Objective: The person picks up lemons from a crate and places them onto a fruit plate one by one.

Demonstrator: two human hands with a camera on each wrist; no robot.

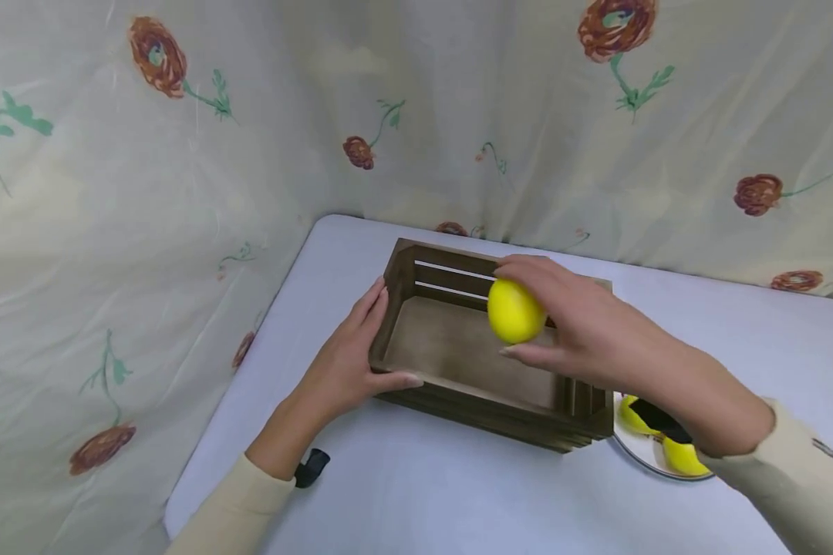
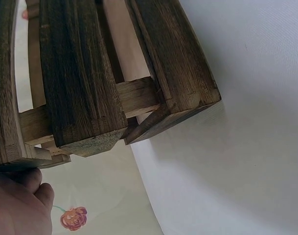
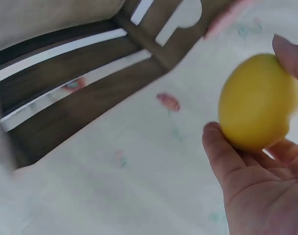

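Observation:
A dark wooden slatted crate [image 1: 472, 405] stands on the white-covered table, its inner floor bare where it shows. At its left end, my left hand [image 1: 343, 358] holds the corner, thumb along the front rim and fingers against the end wall. In the left wrist view, curled fingers meet the end of the slats [image 2: 82, 73]. Over the right part of the crate, my right hand [image 1: 583, 316] holds a yellow lemon [image 1: 514, 312] between thumb and fingertips. The right wrist view shows this lemon [image 3: 256, 103] above the level of the crate's slatted wall [image 3: 90, 107].
A white plate [image 1: 639, 456] with a dark rim stands just right of the crate, partly under my right forearm. Yellow lemons [image 1: 683, 456] lie on it. A flowered cloth [image 1: 458, 100] hangs behind and to the left of the table [image 1: 416, 493].

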